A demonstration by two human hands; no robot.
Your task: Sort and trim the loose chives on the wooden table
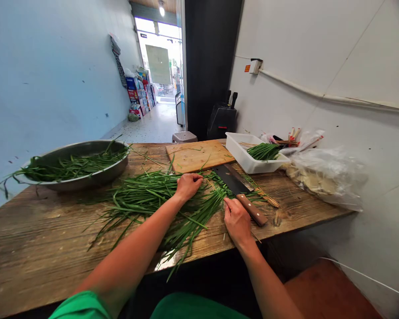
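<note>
Pretty narrow room here: pale bluish wall [63, 75] on the left, off-white wall [295, 48] on the right, and a bright glass doorway [158, 62] at the far end. Up near is a worn brown wooden table [29, 239], and the long, thin green leafy stalks [142, 190] lie in a big loose pile around its middle. Another fan of them [196, 223] spreads out on the near side, with some tips hanging past the near edge.

The left hand [189, 186] is over the far right part of the pile, thumb and fingers pinched together (can't tell if there's a stalk in there, tbh). The right hand [237, 219] is curled up just beside the right end of the near fan, and I can't tell what it's grasping, if anything.

Right by that hand lies a cleaver with a dark blade and brown wooden handle [252, 209], with thin tan sticks [267, 198] to its right. Farther back there's a light wooden cutting board [199, 155], then a white plastic tub [264, 167] with a neat green bunch [263, 151] inside. A wide grey metal basin [111, 173] of more greens sits far left, and a clear plastic bag [332, 177] is far right.
</note>
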